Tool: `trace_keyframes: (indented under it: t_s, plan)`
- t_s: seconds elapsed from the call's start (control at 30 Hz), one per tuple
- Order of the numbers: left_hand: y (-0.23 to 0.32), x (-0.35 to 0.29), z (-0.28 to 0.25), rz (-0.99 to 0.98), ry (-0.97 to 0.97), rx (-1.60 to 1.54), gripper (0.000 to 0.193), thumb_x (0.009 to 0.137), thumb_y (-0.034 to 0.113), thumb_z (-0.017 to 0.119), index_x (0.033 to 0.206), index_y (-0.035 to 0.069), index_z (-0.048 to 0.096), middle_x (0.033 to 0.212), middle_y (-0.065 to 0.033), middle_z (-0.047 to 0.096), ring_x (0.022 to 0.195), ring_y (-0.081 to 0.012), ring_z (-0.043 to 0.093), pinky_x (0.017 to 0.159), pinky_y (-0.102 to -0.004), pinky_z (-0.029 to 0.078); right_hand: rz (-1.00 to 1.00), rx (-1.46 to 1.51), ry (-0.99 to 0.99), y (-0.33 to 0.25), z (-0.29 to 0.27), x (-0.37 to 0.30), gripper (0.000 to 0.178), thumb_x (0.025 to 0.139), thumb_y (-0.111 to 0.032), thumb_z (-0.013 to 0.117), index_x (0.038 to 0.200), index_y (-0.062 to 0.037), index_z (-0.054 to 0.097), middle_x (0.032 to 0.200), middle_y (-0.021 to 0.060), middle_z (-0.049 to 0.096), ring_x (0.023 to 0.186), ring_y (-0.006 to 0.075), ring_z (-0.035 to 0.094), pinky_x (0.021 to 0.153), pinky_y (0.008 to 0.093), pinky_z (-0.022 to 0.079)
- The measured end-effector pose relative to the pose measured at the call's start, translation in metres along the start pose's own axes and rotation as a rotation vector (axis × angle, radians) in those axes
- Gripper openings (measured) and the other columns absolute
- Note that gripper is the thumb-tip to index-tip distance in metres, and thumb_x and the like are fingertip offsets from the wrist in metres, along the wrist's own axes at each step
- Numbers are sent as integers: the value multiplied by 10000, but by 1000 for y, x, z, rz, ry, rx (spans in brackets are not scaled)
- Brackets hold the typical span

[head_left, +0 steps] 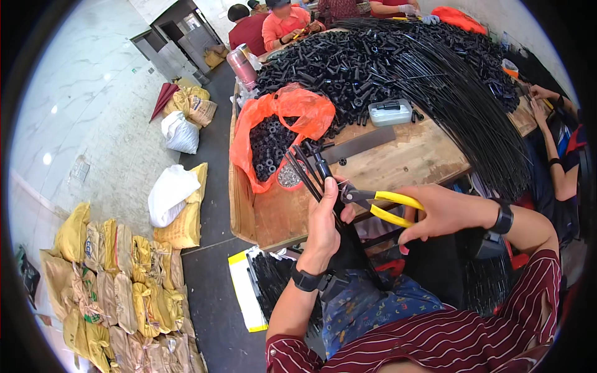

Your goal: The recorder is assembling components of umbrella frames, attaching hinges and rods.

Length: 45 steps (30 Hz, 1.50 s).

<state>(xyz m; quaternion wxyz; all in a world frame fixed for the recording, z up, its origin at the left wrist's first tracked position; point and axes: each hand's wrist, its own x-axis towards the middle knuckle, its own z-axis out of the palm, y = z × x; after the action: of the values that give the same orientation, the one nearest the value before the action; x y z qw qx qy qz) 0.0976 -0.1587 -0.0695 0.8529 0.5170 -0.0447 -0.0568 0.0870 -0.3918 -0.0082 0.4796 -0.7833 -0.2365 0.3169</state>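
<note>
My left hand (324, 225) is closed around several thin black rods (303, 164) and a thicker black tubular piece (321, 164), held upright over the table's near edge. My right hand (444, 211) grips pliers by their yellow handles (398, 198). The handles are spread, and the dark metal jaws (353, 194) point left, close beside my left fingers. Whether the jaws touch a rod cannot be made out. Just beyond my left hand, a small round container of silvery metal bits (290, 174) stands next to an orange plastic bag (249, 140) with black ring-shaped parts.
A large pile of black tubular parts (348, 59) covers the wooden table (429, 152), with long black rods (472, 105) along its right. A flat metal bar (360, 145) and a clear plastic box (390, 112) lie nearer. Other people work around the table. Stacked sacks (124, 280) stand left.
</note>
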Motion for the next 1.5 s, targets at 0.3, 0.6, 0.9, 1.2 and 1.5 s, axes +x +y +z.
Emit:
trace_keyframes:
  t_s: [0.3, 0.6, 0.9, 1.2, 1.5]
  plan:
    - [-1, 0, 4, 42, 62, 26, 378, 988, 420, 444, 1056, 51, 495, 718, -15, 485, 524, -95, 410, 506, -259, 348, -690, -1212, 625, 15, -6, 1, 586, 733, -215, 696, 1223, 41, 501, 1077, 147, 582, 926, 279, 581, 783, 379, 471]
    - [1, -4, 3, 39, -100, 15, 416, 993, 438, 416, 1077, 37, 490, 722, -22, 483, 532, -96, 412, 517, -261, 358, 194, 138, -156, -13, -19, -8, 414, 992, -315, 423, 1256, -6, 499, 903, 148, 677, 738, 242, 688, 671, 340, 568]
    - [2, -7, 4, -2, -137, -14, 429, 981, 441, 451, 1089, 27, 493, 775, -23, 497, 550, -91, 418, 525, -254, 371, 246, 429, -302, -15, -26, -8, 519, 1003, -332, 368, 1397, 4, 337, 983, 218, 656, 845, 286, 685, 749, 356, 569]
    - [-4, -4, 5, 47, -125, 13, 383, 990, 431, 434, 1048, 56, 488, 745, -10, 501, 527, -65, 402, 485, -230, 335, 167, 463, -169, 2, 4, -9, 483, 1004, -348, 384, 1347, -8, 390, 784, 64, 584, 627, 129, 610, 517, 255, 532]
    - [-2, -3, 2, 35, -130, -8, 409, 991, 446, 413, 1050, 48, 482, 706, -19, 477, 526, -84, 403, 498, -248, 346, 164, 366, -95, -15, 5, -12, 335, 1016, -311, 385, 1117, -15, 505, 728, 37, 534, 519, 94, 523, 424, 225, 431]
